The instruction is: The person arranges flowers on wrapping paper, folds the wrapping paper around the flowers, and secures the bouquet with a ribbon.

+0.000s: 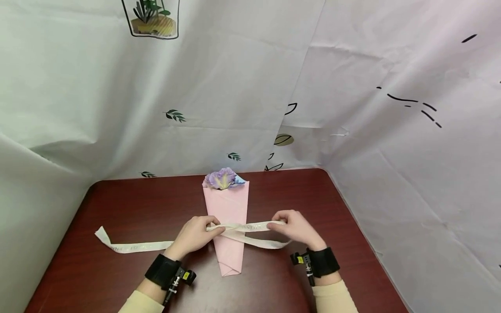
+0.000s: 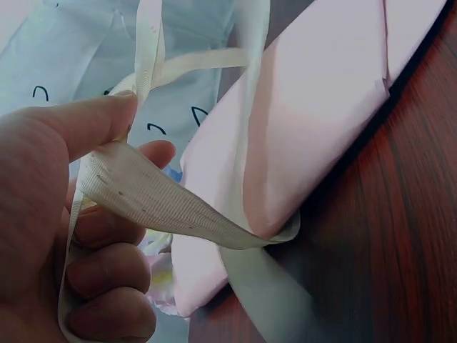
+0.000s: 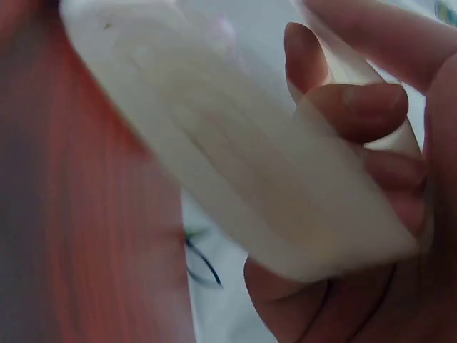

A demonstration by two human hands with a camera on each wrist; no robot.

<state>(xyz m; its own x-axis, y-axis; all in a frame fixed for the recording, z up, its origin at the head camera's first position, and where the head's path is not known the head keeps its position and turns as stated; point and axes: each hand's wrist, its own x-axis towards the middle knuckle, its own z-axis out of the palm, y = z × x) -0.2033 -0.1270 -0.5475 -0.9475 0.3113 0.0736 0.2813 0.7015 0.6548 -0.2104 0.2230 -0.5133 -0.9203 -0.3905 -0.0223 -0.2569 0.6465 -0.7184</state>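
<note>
A bouquet wrapped in pink paper (image 1: 227, 206) lies on the table, with a purple flower (image 1: 221, 178) at its far end. Across its middle runs a cream ribbon (image 1: 254, 226) with printed lettering. My left hand (image 1: 197, 234) pinches the ribbon between thumb and index finger over the paper's left side; in the left wrist view, the ribbon (image 2: 153, 189) also passes across the other, curled fingers. To the right of the bouquet, my right hand (image 1: 295, 228) grips the ribbon, which loops back toward the paper. In the right wrist view, the ribbon (image 3: 243, 157) is blurred and hides part of the fingers.
The ribbon's loose tail stretches left over the dark red wooden table (image 1: 156, 208). A pale printed curtain (image 1: 235, 87) hangs along the table's back and sides. Each wrist wears a black strap (image 1: 163, 271) with a small camera.
</note>
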